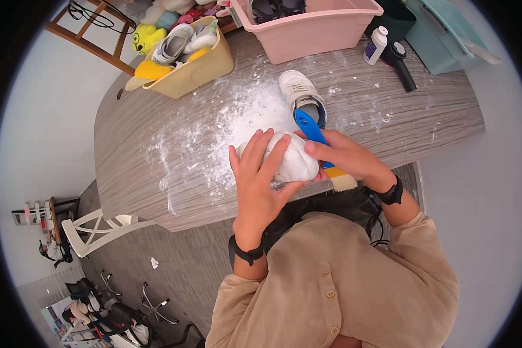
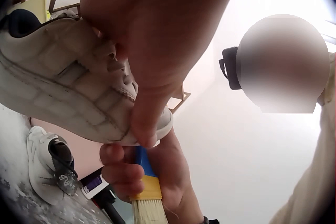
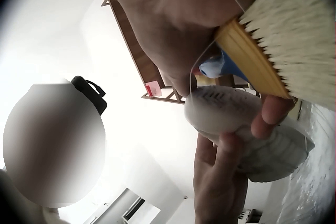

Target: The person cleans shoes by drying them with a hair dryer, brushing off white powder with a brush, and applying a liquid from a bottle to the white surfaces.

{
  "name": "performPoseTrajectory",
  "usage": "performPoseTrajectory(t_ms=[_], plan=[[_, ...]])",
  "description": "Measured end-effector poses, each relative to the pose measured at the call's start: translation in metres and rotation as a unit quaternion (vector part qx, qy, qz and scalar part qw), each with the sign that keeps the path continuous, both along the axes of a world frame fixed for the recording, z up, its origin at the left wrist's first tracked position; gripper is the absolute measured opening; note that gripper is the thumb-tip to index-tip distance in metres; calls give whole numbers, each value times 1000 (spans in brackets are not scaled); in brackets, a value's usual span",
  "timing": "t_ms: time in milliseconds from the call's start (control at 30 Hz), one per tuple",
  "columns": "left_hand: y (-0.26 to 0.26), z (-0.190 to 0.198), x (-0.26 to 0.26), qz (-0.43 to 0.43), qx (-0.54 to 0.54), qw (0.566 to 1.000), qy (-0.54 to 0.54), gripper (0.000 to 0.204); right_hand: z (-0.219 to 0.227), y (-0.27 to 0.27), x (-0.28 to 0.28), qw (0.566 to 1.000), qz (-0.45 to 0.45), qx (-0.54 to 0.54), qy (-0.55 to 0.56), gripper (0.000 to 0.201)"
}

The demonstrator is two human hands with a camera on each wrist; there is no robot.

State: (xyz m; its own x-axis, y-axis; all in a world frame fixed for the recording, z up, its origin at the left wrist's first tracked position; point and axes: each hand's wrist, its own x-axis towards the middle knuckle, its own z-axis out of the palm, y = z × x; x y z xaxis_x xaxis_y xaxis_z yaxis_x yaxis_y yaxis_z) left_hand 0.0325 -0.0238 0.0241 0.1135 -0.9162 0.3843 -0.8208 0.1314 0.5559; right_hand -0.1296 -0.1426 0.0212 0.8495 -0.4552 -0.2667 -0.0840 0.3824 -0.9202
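Observation:
A pale sneaker [image 1: 298,163] is held up over the table's near edge. My left hand [image 1: 254,174] grips it from the left, fingers spread over it and thumb near the toe. In the left wrist view, the sneaker's side [image 2: 68,85] shows dark scuffs along the seams. My right hand [image 1: 348,155] holds a brush [image 1: 311,126] with a blue handle and yellow ferrule, its pale bristles [image 2: 149,212] pointing toward the body. Fingers of that hand also touch the sneaker's toe. The second sneaker [image 1: 298,87] stands on the table just beyond the hands.
White powder [image 1: 252,113] is scattered over the wood-grain table [image 1: 133,127]. At the back stand a yellow bin [image 1: 194,78] with shoes, a pink bin [image 1: 307,40] and a teal bin [image 1: 441,40]. A white bottle [image 1: 376,45] and a black-handled tool [image 1: 404,72] lie near them.

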Motion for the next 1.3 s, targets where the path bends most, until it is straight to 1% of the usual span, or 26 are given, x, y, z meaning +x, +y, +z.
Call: performPoseTrajectory(t_ms=[67, 167, 267, 367, 400, 433, 467, 500, 533, 633, 667, 767, 867, 967, 1067, 1167, 1267, 1300], plan=[[0, 0, 1, -3, 5, 1000, -10, 71, -3, 0, 0, 1000, 6, 16, -1, 56], [0, 2, 1, 5, 18, 1000, -11, 77, -2, 1, 0, 999, 4, 41, -6, 57], [0, 0, 2, 11, 12, 999, -38, 82, -3, 3, 1, 998, 1, 56, -24, 60], [3, -7, 5, 31, -56, 995, 72, 83, -3, 5, 3, 997, -10, 69, -33, 64], [6, -10, 12, 43, -76, 993, 81, 93, -3, 5, 2, 997, -16, 64, -36, 64], [6, -15, 12, 74, -83, 968, 227, 95, -3, 4, 2, 997, -22, 59, -39, 65], [7, -20, 12, 102, -87, 920, 368, 97, -2, 3, 1, 997, -29, 55, -41, 65], [8, -23, 11, 130, -89, 852, 500, 99, -2, 4, 1, 998, -35, 37, -37, 66], [9, -23, 9, 106, -58, 807, 578, 102, -1, 4, 2, 999, -39, 18, -32, 67], [3, -25, -6, 61, 5, 763, 644, 95, -4, 7, 6, 996, -33, -72, -46, 71], [-1, -22, -8, 64, -4, 743, 666, 111, -6, 8, 7, 992, -30, -107, -56, 72], [-7, -17, -13, 79, -21, 758, 647, 113, -1, 11, 4, 990, -26, -129, -39, 74], [-10, -20, -14, 83, -31, 773, 629, 113, 6, 11, 0, 988, -17, -148, -37, 71], [-10, -20, -15, 93, -46, 786, 610, 111, 1, 11, 2, 992, -30, -106, -62, 66], [-9, -22, -15, 88, -61, 801, 589, 111, -1, 10, 1, 993, -9, -94, -74, 63], [-6, -14, -18, 105, -53, 800, 588, 112, -3, 10, 3, 992, -2, -79, -93, 64], [-5, -12, -20, 104, -68, 807, 578, 112, -3, 8, 1, 992, 8, -98, -82, 66], [-5, -10, -21, 107, -66, 813, 568, 113, -1, 8, 1, 993, 3, -88, -82, 65]])
